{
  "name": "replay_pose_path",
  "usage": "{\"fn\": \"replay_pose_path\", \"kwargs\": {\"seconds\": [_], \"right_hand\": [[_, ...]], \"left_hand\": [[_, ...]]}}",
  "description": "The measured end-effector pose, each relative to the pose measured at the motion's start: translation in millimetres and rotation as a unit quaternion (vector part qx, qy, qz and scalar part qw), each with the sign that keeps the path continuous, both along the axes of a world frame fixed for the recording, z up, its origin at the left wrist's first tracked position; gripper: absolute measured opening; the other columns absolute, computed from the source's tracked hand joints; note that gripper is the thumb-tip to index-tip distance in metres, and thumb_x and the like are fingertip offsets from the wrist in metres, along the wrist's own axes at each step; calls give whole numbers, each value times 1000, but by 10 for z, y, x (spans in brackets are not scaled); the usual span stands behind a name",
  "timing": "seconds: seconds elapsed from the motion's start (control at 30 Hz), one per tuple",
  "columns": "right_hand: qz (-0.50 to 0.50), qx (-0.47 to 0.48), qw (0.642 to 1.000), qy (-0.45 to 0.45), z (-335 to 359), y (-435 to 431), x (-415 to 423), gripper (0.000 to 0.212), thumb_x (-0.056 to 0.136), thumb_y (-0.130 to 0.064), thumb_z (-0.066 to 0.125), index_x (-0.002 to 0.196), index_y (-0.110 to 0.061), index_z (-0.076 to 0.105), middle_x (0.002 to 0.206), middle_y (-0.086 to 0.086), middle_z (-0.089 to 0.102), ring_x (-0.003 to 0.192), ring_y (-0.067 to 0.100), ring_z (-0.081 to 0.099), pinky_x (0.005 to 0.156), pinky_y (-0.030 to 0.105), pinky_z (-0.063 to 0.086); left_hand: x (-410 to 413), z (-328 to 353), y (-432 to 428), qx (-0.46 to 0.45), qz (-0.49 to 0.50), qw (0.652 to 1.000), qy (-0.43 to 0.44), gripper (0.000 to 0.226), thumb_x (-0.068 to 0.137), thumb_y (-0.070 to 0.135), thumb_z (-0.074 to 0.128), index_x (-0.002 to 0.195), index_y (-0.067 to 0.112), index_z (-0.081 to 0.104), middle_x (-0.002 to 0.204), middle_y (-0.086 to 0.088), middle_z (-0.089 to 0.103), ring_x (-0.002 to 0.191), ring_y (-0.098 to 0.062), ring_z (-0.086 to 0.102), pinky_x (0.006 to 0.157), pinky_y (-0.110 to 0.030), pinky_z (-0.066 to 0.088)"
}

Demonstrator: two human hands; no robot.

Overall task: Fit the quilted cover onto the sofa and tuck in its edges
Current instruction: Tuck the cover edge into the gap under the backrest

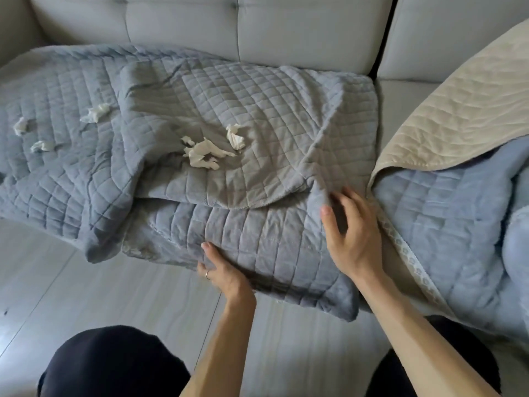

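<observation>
Cover [257,110] bunched on sofa [286,32] seat, front edge hanging toward 6. Left hand [221,270] grips that edge at 6. Right hand [352,233] spread, fingertips on fold at 4. Tissue scraps [203,153] on top.

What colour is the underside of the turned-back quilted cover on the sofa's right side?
Beige. That underside shows best in the head view.

Left hand [221,272] grips the front drop of the grey quilted cover [257,116]; right hand [353,233] rests spread on its corner fold, crumpled tissues [204,153] lying beyond the fingertips [349,197].
</observation>
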State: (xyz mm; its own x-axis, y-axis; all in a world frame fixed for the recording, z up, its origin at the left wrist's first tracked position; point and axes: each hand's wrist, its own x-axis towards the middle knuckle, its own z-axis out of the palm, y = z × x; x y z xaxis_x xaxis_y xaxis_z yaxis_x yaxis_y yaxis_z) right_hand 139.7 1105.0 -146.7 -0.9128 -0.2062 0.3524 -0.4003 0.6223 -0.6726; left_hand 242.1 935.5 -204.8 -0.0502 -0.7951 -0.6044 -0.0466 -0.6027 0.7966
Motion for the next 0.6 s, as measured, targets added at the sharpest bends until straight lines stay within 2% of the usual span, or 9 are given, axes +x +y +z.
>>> {"fn": "replay_pose_path", "kwargs": {"seconds": [0.07,0.17,0.23,0.3,0.4,0.43,0.5,0.53,0.6], "right_hand": [[-21,-14,999,38,-87,-12,200,51,95,-42,52,126,-2,60,138,14,54,131,27,46,113,35,33],[-76,-58,994,56,-277,-56,535,58,94,-36,56,136,3,49,146,16,45,138,26,40,115,36,32],[-120,-119,986,-1,-385,-95,765,70,93,-42,56,147,-2,35,154,12,34,144,18,31,117,29,27],[-147,-164,972,-80,-489,-130,980,86,88,-55,58,153,-11,21,157,5,28,144,7,26,115,18,23],[-159,-197,954,-162,-638,-118,1125,98,77,-61,71,148,-13,23,140,2,44,128,3,44,100,7,34],[-163,-180,955,-169,-686,-102,1141,97,75,-60,73,143,-7,27,132,4,49,120,8,50,95,8,37],[-172,-98,967,-161,-736,-58,1124,83,76,-55,69,125,3,38,117,14,59,109,25,58,87,23,47],[-177,-47,971,-151,-739,-27,1108,70,79,-51,66,114,4,42,107,19,62,100,32,62,80,30,50],[-167,55,979,-106,-717,65,1089,47,85,-37,67,97,4,45,84,23,66,76,38,67,59,36,52]], "left_hand": [[-62,-53,15,22,-12,999,39,97,75,84,49,151,29,24,152,-8,35,134,-28,41,110,-45,35],[-92,-109,10,24,10,999,19,91,78,84,43,148,28,30,151,-8,38,132,-28,42,105,-40,35],[-88,-107,-15,36,15,999,24,90,79,84,42,145,23,35,147,-10,43,128,-29,45,106,-42,37],[-14,-182,19,15,-24,999,-22,90,83,81,39,142,13,36,143,-15,45,128,-32,45,107,-47,38],[182,-305,233,-49,-122,988,-76,87,86,78,36,140,10,38,141,-15,48,130,-32,45,102,-39,37],[244,-345,261,-81,-146,982,-89,79,87,77,36,128,11,48,133,-13,54,126,-31,49,97,-36,37],[332,-416,236,-150,-188,963,-120,58,90,72,34,99,17,53,107,-10,62,113,-34,57,90,-36,39],[381,-444,219,-173,-215,951,-140,56,92,69,32,91,16,52,99,-11,63,106,-36,59,88,-38,41],[527,-512,216,-198,-264,927,-181,69,89,70,27,78,8,54,82,-11,64,91,-37,62,83,-41,46]]}}
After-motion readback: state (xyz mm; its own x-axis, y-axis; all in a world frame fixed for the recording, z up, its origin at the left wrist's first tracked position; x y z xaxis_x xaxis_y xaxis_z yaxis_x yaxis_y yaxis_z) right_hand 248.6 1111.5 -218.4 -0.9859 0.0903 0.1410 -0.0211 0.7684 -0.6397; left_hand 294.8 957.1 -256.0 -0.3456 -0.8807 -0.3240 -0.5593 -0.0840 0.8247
